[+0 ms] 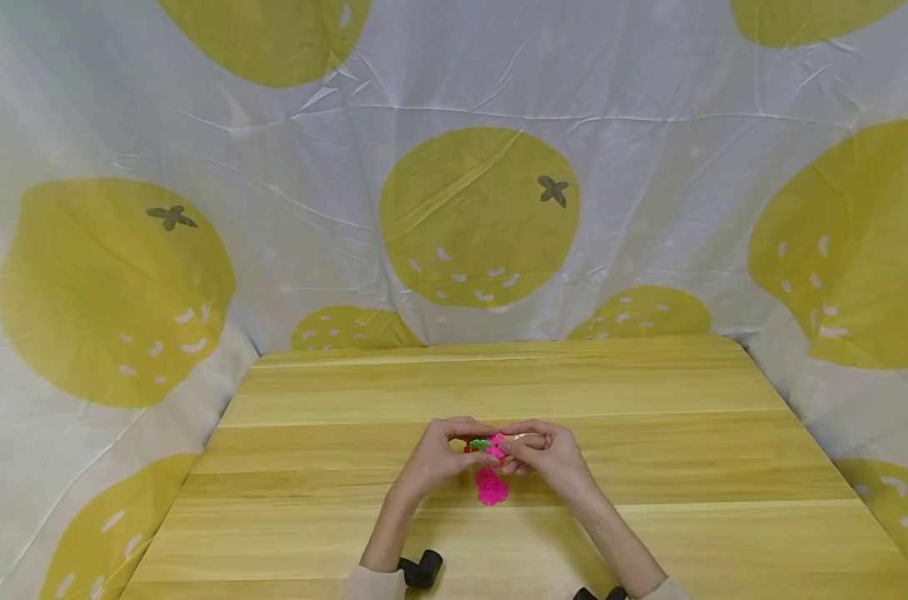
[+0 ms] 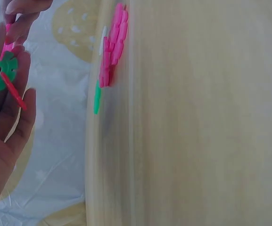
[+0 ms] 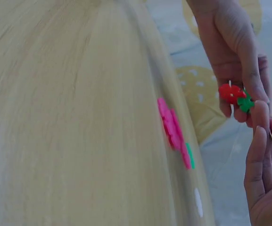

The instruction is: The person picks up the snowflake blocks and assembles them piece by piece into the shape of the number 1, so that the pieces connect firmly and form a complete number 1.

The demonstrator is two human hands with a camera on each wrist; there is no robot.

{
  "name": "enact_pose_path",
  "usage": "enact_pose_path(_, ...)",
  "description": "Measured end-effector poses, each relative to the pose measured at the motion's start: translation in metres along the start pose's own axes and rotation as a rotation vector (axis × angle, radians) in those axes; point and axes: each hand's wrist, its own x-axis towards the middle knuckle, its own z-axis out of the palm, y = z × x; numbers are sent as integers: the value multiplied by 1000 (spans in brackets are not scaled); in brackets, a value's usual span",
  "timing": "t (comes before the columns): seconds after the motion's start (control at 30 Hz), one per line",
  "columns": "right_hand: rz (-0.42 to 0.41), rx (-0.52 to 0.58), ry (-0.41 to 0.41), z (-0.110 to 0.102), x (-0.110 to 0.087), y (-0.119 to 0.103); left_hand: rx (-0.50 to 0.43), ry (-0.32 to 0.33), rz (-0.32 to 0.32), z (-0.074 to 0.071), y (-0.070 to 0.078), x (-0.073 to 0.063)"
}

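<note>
In the head view, my left hand [image 1: 437, 457] and right hand [image 1: 549, 457] meet over the table. Between them is a small joined set of notched plastic snowflake discs. My left fingers grip the green disc [image 2: 3, 73], from which a red disc [image 2: 13, 91] sticks out at an angle. Thumb and fingers of my right hand pinch a pink disc [image 1: 496, 447] beside the green one. In the right wrist view, the pink disc is hidden behind fingers. Several loose pink discs [image 1: 491, 487] lie on the table just below the hands.
The wooden table [image 1: 311, 483] carries a loose green disc [image 2: 97, 98] and a white disc [image 3: 198, 202] near the pink ones. A lemon-print cloth [image 1: 296, 200] hangs behind and at the sides. A black device [image 1: 422, 570] sits at my left wrist.
</note>
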Motion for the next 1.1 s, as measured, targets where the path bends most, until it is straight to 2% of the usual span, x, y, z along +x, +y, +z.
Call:
enact_pose_path(0.2, 34, -48, -21, 2, 0, 3, 39, 12, -16, -3, 1, -1)
enact_pose_path(0.47, 68, -135, -56, 8, 0, 8, 86, 28, -44, -16, -7, -5)
enact_pose_path(0.67, 36, -252, -83, 9, 1, 13, 115, 55, -73, -22, -10, -5)
enact_pose_path(0.83, 54, -244, -123, 13, 2, 20, 134, 48, -73, -22, -13, -4)
enact_pose_path(0.93, 31, -242, -130, 16, 3, 24, 138, 45, -78, -20, -14, -3)
enact_pose_path(1.1, -15, -294, -94, 20, 4, 27, 119, 52, -81, -19, -14, -3)
